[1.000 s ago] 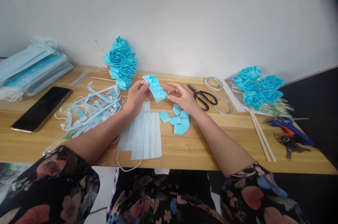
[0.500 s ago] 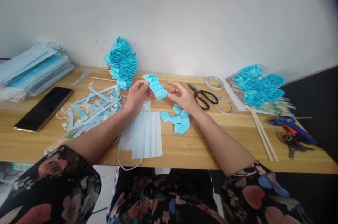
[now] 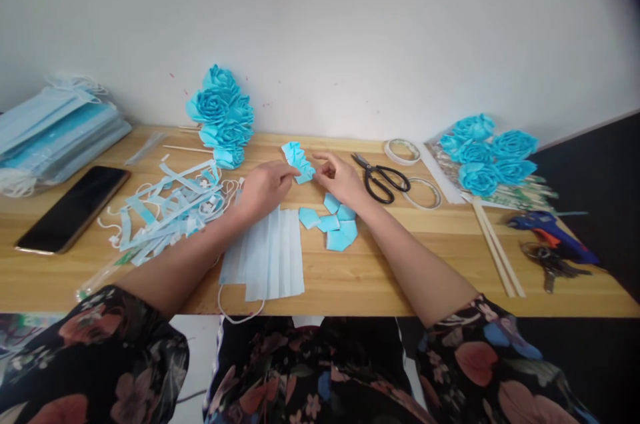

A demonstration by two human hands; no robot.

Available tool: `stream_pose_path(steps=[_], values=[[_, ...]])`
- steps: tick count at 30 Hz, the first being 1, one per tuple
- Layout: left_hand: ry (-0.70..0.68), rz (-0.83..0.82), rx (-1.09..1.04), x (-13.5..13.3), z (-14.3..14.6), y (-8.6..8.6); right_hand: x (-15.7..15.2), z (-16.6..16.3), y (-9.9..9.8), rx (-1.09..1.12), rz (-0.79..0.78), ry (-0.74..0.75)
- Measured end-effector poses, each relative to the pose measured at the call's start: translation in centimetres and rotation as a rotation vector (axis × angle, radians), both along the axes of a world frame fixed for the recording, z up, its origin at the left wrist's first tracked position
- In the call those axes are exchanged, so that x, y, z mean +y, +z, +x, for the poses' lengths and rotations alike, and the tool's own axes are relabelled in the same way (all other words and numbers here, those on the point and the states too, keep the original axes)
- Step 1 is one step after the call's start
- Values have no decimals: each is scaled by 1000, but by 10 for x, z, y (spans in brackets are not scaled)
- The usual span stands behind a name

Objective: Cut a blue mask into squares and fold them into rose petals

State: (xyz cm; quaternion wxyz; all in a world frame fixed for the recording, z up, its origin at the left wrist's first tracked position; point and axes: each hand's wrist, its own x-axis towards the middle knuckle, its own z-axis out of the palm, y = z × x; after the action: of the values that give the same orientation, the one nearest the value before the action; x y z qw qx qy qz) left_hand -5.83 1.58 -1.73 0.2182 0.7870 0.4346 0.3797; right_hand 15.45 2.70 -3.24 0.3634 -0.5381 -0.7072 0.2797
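Observation:
A small bright blue strip of mask fabric (image 3: 297, 159), folded into zigzag pleats, is held up above the middle of the table. My right hand (image 3: 341, 179) pinches its lower right end between thumb and fingertips. The fingers of my left hand (image 3: 267, 189) are closed at the strip's lower edge, close to the right fingertips; the strip's upper left end stands free. Several cut blue fabric pieces (image 3: 341, 236) lie below my right hand. Pleated face masks (image 3: 275, 257) lie under and in front of my left hand, partly covered by it.
Mask trimmings and ear loops (image 3: 170, 207), a phone (image 3: 73, 209) and a mask stack (image 3: 55, 134) lie left. Blue fabric roses stand behind (image 3: 223, 114) and right (image 3: 475, 154). Right are scissors (image 3: 377, 177), tape rolls (image 3: 403, 152), sticks (image 3: 497, 247), a glue gun (image 3: 555, 235) and keys (image 3: 553, 267).
My left hand has moved from the strip's upper left end down to its lower edge, near my right fingers. The strip looks more bunched together. The view has shifted slightly.

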Motion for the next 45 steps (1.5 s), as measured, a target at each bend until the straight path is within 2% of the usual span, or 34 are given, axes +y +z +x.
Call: stream_pose_path(steps=[4, 8, 16, 22, 25, 28, 32, 34, 35, 38, 40, 43, 45], values=[[-21, 113, 290, 1, -1, -9, 0, 1, 0, -32, -2, -4], [14, 180, 451, 4, -1, -13, 0, 1, -2, -48, 2, -5], [10, 119, 524, 5, 4, -7, 5, 8, -1, 12, -12, 31], [-6, 89, 574, 6, 7, -5, 13, 18, -4, 236, -172, 179], [-10, 95, 562, 6, 7, -4, 11, 19, 2, 338, -242, 209], [-9, 98, 590, 4, 8, -2, 6, 24, 15, 453, -232, 103], [-4, 113, 680, 0, 10, 1, 5, 29, 32, 558, -46, -135], [-3, 124, 721, -2, 9, 1, 4, 23, 39, 522, 16, -140], [-3, 128, 744, -2, 9, 0, 2, 18, 43, 477, 27, -97], [-2, 160, 810, -3, 6, -1, -12, 0, 59, 240, -11, 73], [6, 192, 821, -2, 4, -1, -30, -10, 72, 37, 34, 136], [7, 191, 858, -2, 0, 2, -63, -14, 85, -245, 105, 146], [0, 172, 874, -3, -2, 5, -82, -2, 86, -370, 133, 120]])
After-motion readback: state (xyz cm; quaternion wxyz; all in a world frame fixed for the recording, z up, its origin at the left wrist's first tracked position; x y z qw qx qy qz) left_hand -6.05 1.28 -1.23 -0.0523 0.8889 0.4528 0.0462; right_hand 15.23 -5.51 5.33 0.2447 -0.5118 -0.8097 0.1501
